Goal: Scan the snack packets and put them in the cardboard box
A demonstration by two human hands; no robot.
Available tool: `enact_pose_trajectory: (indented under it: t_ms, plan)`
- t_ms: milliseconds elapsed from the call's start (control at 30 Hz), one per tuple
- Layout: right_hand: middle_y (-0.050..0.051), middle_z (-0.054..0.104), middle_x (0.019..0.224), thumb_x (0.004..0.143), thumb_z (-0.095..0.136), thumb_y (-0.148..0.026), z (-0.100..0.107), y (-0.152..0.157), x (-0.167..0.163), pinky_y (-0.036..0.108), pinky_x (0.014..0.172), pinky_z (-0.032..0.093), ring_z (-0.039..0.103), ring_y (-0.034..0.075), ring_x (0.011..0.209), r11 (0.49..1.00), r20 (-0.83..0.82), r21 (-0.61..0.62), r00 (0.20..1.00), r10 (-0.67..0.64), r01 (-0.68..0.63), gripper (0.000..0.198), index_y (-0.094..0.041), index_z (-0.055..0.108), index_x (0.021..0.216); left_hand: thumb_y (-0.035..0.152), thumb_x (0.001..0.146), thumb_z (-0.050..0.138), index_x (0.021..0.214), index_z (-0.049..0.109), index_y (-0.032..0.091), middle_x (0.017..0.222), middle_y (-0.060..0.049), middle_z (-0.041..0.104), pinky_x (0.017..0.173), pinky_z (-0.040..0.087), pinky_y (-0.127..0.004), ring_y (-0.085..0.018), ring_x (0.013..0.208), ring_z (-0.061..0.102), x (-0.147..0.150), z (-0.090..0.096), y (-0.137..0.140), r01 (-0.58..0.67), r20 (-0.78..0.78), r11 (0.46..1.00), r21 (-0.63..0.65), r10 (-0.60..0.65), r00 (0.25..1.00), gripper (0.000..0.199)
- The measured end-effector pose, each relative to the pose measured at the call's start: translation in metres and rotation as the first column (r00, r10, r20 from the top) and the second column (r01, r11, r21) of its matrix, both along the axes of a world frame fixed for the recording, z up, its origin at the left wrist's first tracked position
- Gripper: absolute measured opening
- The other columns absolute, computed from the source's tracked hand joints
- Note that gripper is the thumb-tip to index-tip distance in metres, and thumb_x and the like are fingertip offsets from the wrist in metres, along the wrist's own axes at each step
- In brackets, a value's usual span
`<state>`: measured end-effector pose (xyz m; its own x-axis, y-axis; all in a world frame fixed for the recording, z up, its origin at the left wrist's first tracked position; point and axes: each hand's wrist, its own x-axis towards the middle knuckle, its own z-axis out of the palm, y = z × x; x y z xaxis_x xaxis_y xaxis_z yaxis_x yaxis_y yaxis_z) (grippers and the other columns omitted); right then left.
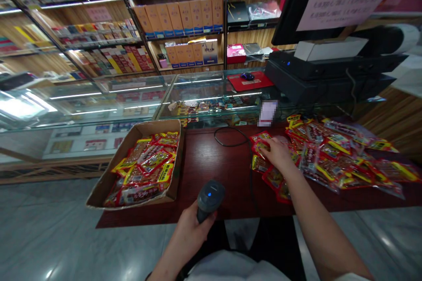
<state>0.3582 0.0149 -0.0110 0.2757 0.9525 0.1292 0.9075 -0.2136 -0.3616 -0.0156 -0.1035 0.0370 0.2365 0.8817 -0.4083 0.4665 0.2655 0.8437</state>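
Note:
My left hand (193, 230) is wrapped around the handle of a dark barcode scanner (211, 195), whose blue light shows on top. At the left edge of the heap, my right hand (278, 151) has its fingers closed on a red snack packet (262, 144). More red and yellow packets (273, 178) lie under and beside that wrist. Farther right spreads a loose pile of snack packets (332, 149), overlapping one another. An open cardboard box (180, 153) at the left holds many similar packets.
Both stand on a dark red wooden table (211, 162), with a black cable (231, 144) across it. Behind it is a glass display counter (198, 85) with a mouse (247, 76) on a red mat. A monitor (286, 13) and black till equipment (306, 79) rise at the right.

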Motion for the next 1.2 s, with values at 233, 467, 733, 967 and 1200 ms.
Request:
enact_pose_trajectory:
  t_ms: [233,467,733,967,1200]
  plan:
    - [0.008,0.076,0.098,0.085,0.067,-0.053,0.030,-0.012,-0.010,0.038,0.080,0.054,0.068,0.023,0.081,0.836,-0.567,0.411,0.820,-0.078,0.363,0.038,-0.021,0.067,0.105,0.041,0.086,0.065,0.089,0.059,0.020,0.054,0.009,0.051,0.046,0.039,-0.022,-0.013,0.043,0.052,-0.006,-0.004,0.001,-0.029,-0.014,0.999,0.022,0.029,0.999,0.022]
    - [0.006,0.078,0.082,0.087,0.065,-0.065,0.010,-0.024,-0.106,0.035,0.070,0.059,0.072,0.024,0.073,0.914,-0.790,0.316,0.604,0.104,0.255,0.052,-0.019,0.071,0.110,0.039,0.087,0.061,0.088,0.057,0.020,0.055,0.008,0.050,0.046,0.040,-0.022,-0.012,0.044,0.051,-0.004,0.008,0.002,-0.027,-0.012,0.999,0.038,0.027,1.000,0.019]
    - [0.006,0.078,0.088,0.087,0.060,-0.071,-0.038,-0.019,-0.140,0.037,0.066,0.061,0.072,0.025,0.076,0.958,-0.903,0.206,0.416,0.107,0.201,0.054,-0.021,0.073,0.104,0.033,0.087,0.064,0.086,0.062,0.019,0.055,0.007,0.055,0.047,0.038,-0.022,-0.012,0.045,0.051,-0.005,0.015,-0.003,-0.001,-0.022,1.000,0.015,0.001,1.000,0.015]
    - [0.004,0.076,0.077,0.091,0.058,-0.063,-0.035,-0.020,-0.137,0.035,0.066,0.058,0.070,0.024,0.070,0.954,-0.847,0.238,0.520,0.111,0.183,0.045,-0.021,0.073,0.098,0.026,0.085,0.066,0.092,0.071,0.017,0.054,0.006,0.057,0.052,0.043,-0.022,-0.013,0.048,0.052,-0.001,0.017,-0.002,0.040,0.024,0.997,0.061,-0.042,0.999,0.012]
    - [0.007,0.077,0.079,0.092,0.058,-0.058,-0.040,-0.021,-0.136,0.032,0.064,0.059,0.073,0.024,0.072,0.954,-0.833,0.254,0.536,0.133,0.160,0.042,-0.019,0.074,0.098,0.020,0.084,0.063,0.094,0.071,0.016,0.058,0.005,0.059,0.055,0.045,-0.022,-0.013,0.050,0.052,0.000,0.024,-0.001,0.044,0.018,0.995,0.086,-0.046,0.999,0.013]
